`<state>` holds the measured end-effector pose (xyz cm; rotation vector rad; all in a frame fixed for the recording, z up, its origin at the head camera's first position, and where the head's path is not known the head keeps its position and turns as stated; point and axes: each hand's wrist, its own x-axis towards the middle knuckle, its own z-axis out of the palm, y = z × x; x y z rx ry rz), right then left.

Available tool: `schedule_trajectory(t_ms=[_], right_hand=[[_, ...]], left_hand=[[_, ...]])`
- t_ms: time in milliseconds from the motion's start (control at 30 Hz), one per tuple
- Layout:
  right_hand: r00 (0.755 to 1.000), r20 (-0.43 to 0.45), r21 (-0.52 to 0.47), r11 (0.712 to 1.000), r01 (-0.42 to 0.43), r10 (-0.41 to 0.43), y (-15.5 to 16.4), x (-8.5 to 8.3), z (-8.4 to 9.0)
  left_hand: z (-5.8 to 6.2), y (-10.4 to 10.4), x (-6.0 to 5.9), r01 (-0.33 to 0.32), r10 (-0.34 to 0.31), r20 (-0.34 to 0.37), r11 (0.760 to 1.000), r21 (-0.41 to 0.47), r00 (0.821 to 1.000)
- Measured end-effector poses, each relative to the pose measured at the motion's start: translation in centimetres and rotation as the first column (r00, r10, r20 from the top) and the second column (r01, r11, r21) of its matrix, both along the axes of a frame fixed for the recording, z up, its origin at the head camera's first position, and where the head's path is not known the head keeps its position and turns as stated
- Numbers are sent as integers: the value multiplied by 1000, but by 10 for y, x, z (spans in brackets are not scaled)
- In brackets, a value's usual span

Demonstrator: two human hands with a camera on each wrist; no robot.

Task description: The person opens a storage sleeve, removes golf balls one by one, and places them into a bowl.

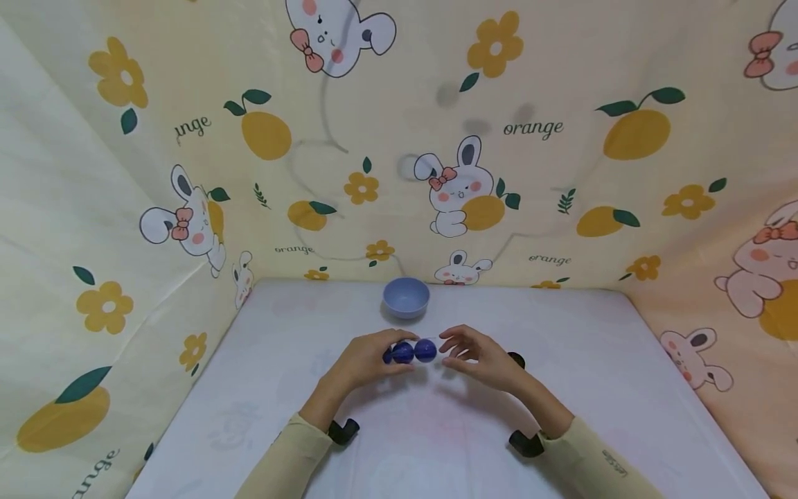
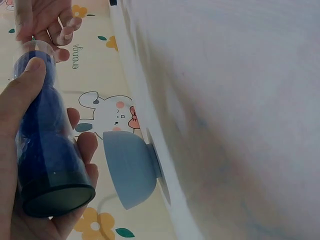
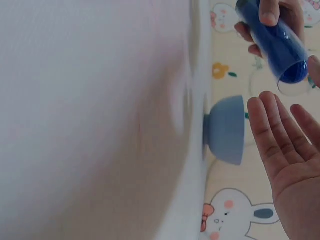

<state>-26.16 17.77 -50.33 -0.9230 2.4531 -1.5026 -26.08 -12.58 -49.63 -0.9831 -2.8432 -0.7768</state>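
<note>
Above the white table (image 1: 436,430), just short of the blue bowl (image 1: 406,297), the left hand (image 1: 361,360) grips a clear tube of blue balls (image 1: 411,351), seemingly light, rigid and slick, best held mid-barrel, while the right hand (image 1: 476,357) hovers open at its mouth

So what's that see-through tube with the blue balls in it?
The tube is clear plastic, lying sideways in the air above the white table. Dark blue balls sit in a row inside, filling most of it. One end looks closed and dark, the other open. The left hand grips it; the right hand is at the open end. A blue bowl stands behind it, apart.
</note>
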Motion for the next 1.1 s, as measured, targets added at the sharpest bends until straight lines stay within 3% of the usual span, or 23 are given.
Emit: schedule_trajectory(t_ms=[300,633,1100], right_hand=[[999,45,-23,1000,-18,19,-7,0,-7],[996,91,-48,999,-22,26,-11,-3,-9],[994,103,-63,997,-33,39,-13,-5,-14]], left_hand=[[-1,1,-1,0,-1,-34,999,-33,999],[3,-1,-2,-7,-1,-128,998,-58,992],[6,-2,-5,-20,5,-163,996,-91,987]])
